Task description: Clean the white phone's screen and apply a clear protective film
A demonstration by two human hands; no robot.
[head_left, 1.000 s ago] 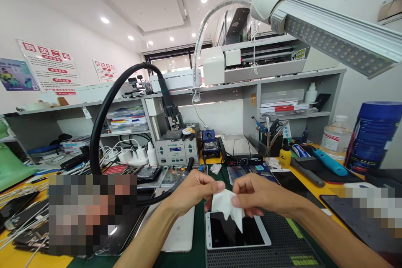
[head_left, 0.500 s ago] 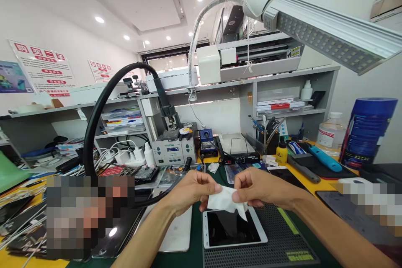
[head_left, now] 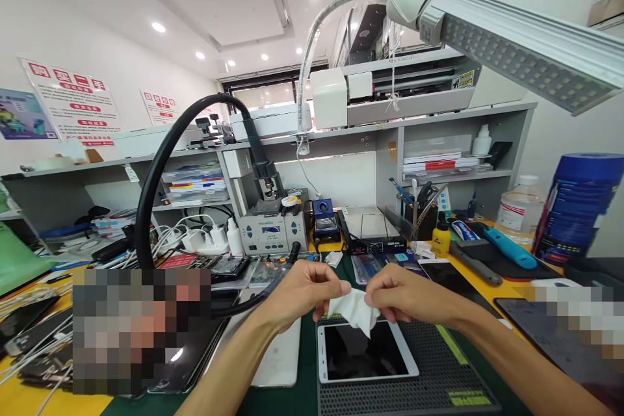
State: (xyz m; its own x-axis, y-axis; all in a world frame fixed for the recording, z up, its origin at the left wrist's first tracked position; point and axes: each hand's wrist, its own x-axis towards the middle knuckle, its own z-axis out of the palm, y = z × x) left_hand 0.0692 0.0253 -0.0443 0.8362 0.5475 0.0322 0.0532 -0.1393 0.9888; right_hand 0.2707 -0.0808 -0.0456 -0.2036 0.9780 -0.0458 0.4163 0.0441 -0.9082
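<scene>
A crumpled white wipe (head_left: 355,313) is stretched between my two hands. My left hand (head_left: 312,289) pinches its left end between thumb and fingers. At the opposite end, the fingers of my right hand (head_left: 397,292) are closed on it. Just below the wipe, a white-framed tablet (head_left: 368,352) with a dark screen lies face up. It rests on a grey perforated mat (head_left: 439,377), and the wipe's hanging corner overlaps the top of the screen in view.
Left of the mat lies a silver-white tablet (head_left: 280,357). A hot air station (head_left: 273,234) with a thick black hose (head_left: 151,195) stands behind. On the right are a yellow bottle (head_left: 441,239), a clear bottle (head_left: 519,211) and a blue canister (head_left: 578,208). An LED lamp (head_left: 526,52) hangs above.
The wipe has become more bunched, and its hanging corner has shifted left. My hands have come slightly closer together. The camera view has shifted a little.
</scene>
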